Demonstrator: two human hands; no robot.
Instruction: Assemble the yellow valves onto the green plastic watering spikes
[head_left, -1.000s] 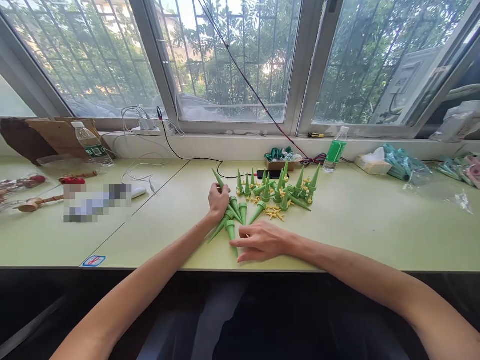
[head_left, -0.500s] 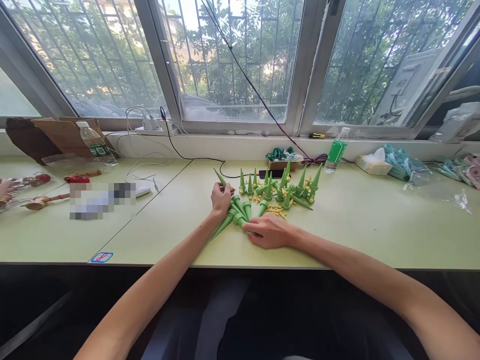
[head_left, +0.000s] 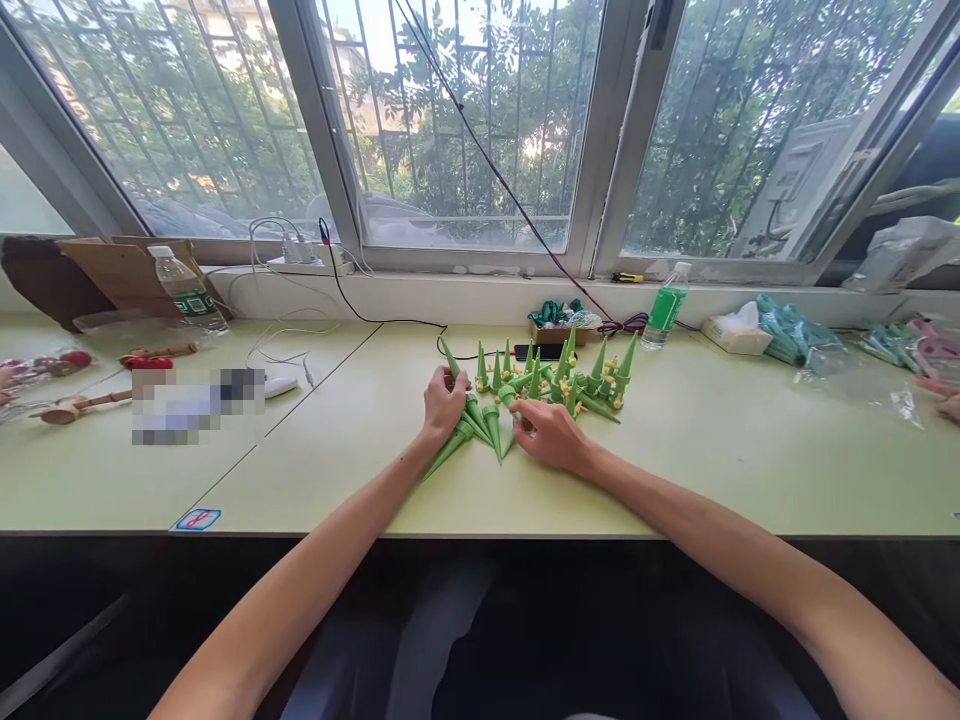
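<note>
My left hand (head_left: 445, 402) is closed around a green plastic watering spike (head_left: 448, 356), whose pointed end sticks up past the fingers. Under and beside it lie several loose green spikes (head_left: 491, 428), points toward me. My right hand (head_left: 553, 434) is closed, thumb and fingertips pinching a ribbed green spike (head_left: 508, 394) in front of the pile; the fingers partly cover it. Behind my right hand, several spikes with small yellow valves (head_left: 616, 392) stand upright, crowded together, and others lie among them.
A black phone (head_left: 541, 352) and a small box of green cloth (head_left: 562, 318) sit behind the spikes. Bottles (head_left: 665, 308) and a tissue box (head_left: 736, 335) stand at the back. Wooden toys (head_left: 86, 404) lie left. Other people's hands show at both side edges.
My right hand has moved from the near loose spikes up and right toward the standing group, pinching a spike. My left hand stays on its spike. Another person's hand has appeared at the right edge.
</note>
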